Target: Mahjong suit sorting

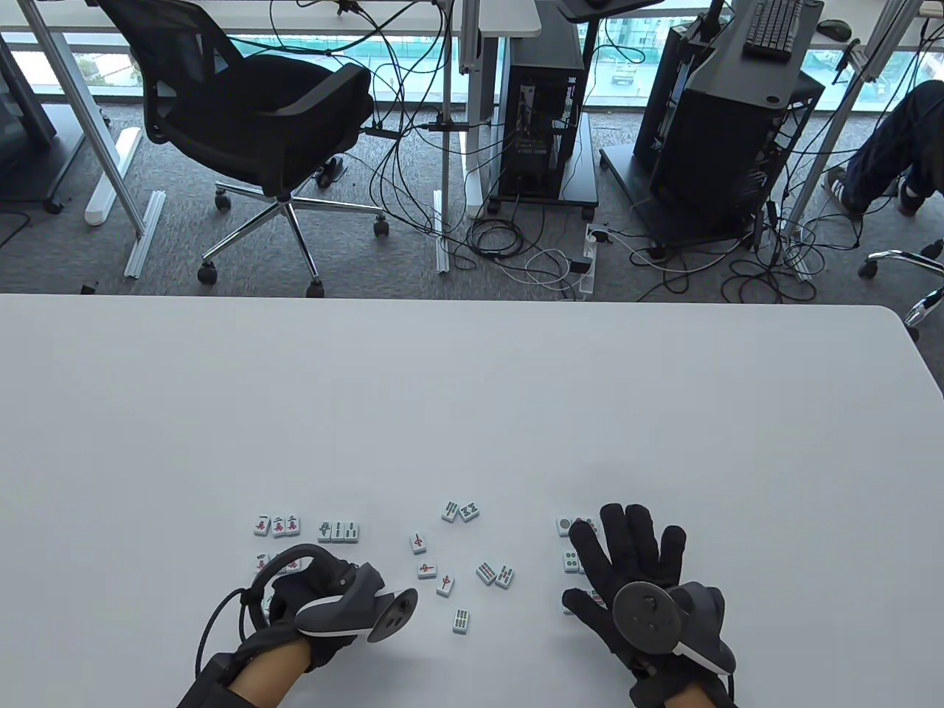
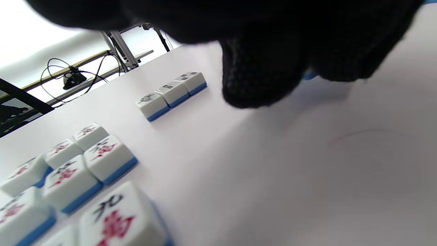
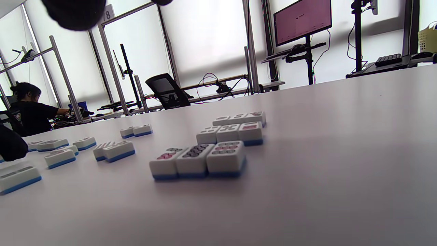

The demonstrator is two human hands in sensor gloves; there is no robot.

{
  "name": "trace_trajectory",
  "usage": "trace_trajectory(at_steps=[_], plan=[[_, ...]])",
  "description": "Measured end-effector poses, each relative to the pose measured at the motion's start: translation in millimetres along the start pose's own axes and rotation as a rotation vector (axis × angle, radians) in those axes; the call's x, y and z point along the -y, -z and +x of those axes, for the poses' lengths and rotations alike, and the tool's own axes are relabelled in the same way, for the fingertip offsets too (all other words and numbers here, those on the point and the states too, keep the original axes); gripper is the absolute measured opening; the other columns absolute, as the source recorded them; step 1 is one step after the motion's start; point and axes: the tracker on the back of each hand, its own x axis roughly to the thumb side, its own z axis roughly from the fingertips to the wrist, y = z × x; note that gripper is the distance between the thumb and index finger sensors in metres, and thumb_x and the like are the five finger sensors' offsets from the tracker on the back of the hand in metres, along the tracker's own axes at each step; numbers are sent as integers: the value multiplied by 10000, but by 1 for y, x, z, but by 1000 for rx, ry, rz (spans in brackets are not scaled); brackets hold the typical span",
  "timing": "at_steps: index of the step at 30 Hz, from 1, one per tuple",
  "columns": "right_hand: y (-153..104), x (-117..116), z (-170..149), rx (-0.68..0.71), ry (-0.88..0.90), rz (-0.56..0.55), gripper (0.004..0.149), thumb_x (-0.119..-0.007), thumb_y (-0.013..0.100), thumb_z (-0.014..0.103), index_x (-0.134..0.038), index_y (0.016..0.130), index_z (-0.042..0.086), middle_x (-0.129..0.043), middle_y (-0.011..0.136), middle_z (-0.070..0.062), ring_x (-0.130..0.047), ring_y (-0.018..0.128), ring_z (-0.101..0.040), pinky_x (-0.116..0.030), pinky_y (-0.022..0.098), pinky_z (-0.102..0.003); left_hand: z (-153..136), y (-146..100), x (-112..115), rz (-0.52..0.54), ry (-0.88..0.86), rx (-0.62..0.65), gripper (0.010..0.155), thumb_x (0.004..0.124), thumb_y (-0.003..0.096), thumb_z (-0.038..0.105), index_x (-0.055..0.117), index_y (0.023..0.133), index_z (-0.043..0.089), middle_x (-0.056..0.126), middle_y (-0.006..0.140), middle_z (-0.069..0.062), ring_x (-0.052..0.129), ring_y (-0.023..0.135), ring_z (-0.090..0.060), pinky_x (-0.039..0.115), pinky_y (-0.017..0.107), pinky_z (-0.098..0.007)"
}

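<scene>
White mahjong tiles with blue backs lie face up on the white table [image 1: 472,413]. Character tiles [image 1: 276,525] sit in rows at the left, close up in the left wrist view [image 2: 109,155]. A bamboo row [image 1: 339,531] lies beside them and also shows in the left wrist view [image 2: 172,92]. Dot tiles [image 1: 571,562] sit in three rows [image 3: 199,160] at the right. Several loose tiles [image 1: 445,585] lie between. My left hand [image 1: 310,590] is curled beside the character rows; a blue tile edge [image 2: 309,75] shows under its fingertips [image 2: 259,78]. My right hand [image 1: 619,560] is spread flat over the dot tiles, holding nothing.
Loose bamboo tiles lie at the middle: a pair [image 1: 461,510], another pair [image 1: 494,574] and a single one [image 1: 462,621]. Beyond the table's far edge stand an office chair [image 1: 251,125], computer towers and cables on the floor.
</scene>
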Motion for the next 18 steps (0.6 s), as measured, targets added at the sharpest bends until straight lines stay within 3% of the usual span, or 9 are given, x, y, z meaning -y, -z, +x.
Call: trace_trajectory(at_steps=[8,18], plan=[[0,0,0,1,1,2,753,-580,521,607,-204,1119,347,-43,1181,-81,44,1035,-376,-28,699,-690,-54,-8,11,-33,-187,-211,619,892,285,524,856,804,189,1022,368,146,928,55,-41,864,184,-329],[0,0,0,-2,-7,4,754,-580,520,607,-203,1118,348,-44,1181,-83,41,1035,-377,-42,698,-690,-49,3,26,-78,-120,-202,613,896,280,515,861,804,200,1016,336,150,912,33,-40,860,169,-327]])
